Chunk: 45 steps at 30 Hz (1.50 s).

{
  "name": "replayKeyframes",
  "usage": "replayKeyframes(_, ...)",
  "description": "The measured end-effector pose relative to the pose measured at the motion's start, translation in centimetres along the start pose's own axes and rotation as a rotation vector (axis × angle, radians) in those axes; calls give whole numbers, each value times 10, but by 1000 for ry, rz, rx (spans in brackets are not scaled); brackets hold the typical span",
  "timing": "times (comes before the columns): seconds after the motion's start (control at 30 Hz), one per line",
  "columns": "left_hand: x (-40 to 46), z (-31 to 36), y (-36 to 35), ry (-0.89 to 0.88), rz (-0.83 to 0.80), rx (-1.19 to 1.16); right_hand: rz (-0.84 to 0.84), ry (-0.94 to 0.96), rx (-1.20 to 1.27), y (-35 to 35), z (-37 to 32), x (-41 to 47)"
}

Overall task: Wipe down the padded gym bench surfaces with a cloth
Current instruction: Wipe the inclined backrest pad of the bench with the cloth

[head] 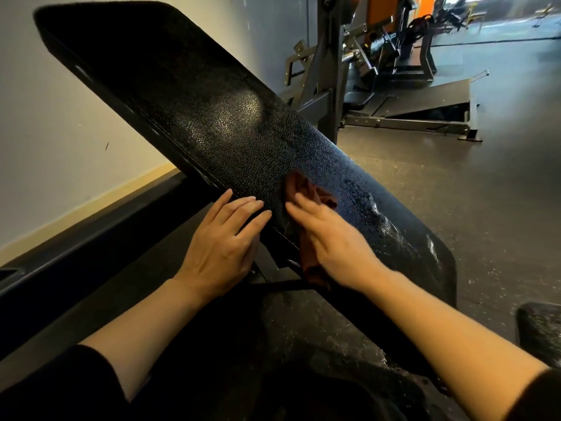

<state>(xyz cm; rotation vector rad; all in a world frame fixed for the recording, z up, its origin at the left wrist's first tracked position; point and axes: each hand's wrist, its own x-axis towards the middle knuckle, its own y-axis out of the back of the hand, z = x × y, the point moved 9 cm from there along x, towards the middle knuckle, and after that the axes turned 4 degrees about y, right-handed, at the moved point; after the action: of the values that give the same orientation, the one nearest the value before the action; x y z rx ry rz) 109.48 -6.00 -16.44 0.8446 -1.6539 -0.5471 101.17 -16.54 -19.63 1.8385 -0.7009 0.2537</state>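
Observation:
A long black padded bench back [194, 117] slants from the upper left down to the lower right, its textured surface glossy with wet patches near its lower end. A reddish-brown cloth [303, 186] lies on the pad's near edge, partly draped over the side. My right hand [331, 241] presses flat on the cloth, fingers pointing up the pad. Just left of it, my left hand [224, 241] rests with fingers spread on the pad's left edge, holding nothing. A second black pad [540, 332] shows at the right edge.
A pale wall with a beige baseboard [91, 205] runs along the left. Dark speckled rubber floor [455, 192] lies to the right. Behind the bench stand a steel upright post [328, 65] and other black-and-orange gym machines [403, 50] with a sloped footplate.

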Motion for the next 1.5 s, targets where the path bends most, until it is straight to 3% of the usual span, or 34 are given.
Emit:
replayKeyframes(0.1,-3,-3,3,-4,-10,32,50,-179,17,1,13,15)
replayKeyframes(0.23,-3,-10,4,61,-1,34,55,39,-5,-13,-32,20)
replayKeyframes(0.3,-2,-7,4,79,7,19,35,55,0,-14,-36,21)
replayKeyframes(0.57,6,23,-3,-64,9,-78,59,-186,115,-1,25,-69)
replayKeyframes(0.77,43,37,-11,-163,-20,-80,39,-132,47,-2,38,-3)
replayKeyframes(0.97,99,50,-24,-266,-147,-48,105,-283,-5,5,75,10)
replayKeyframes(1.07,113,38,-37,-211,-223,-24,108,-206,-27,2,54,-9)
replayKeyframes(1.17,114,28,-49,-149,-250,-14,57,-180,-11,8,80,5)
replayKeyframes(1.37,110,34,-55,-165,-251,1,132,-416,8,14,153,52)
replayKeyframes(1.5,109,35,-55,-168,-238,10,142,-216,27,12,112,77)
